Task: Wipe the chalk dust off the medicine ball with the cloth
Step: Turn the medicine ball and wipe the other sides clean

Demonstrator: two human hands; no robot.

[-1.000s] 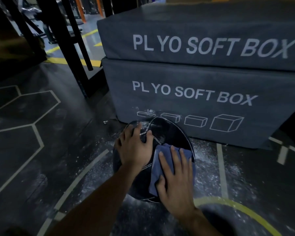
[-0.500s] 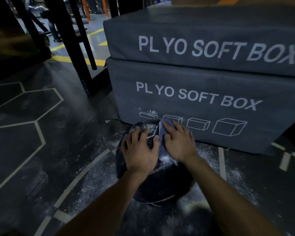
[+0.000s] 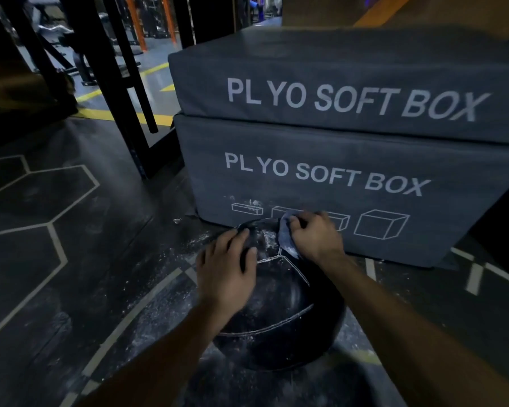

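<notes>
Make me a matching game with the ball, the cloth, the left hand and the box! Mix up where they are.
Things:
1. medicine ball
2. cloth
3. left hand
4. soft box

Places or states:
A. bunched under the right hand on the far top of the ball
B. stacked in two layers behind the ball
C. on the dusty floor, black with pale seams
D. resting flat on the near left side of the ball

Pairs: 1-C, 2-A, 3-D, 4-B
</notes>
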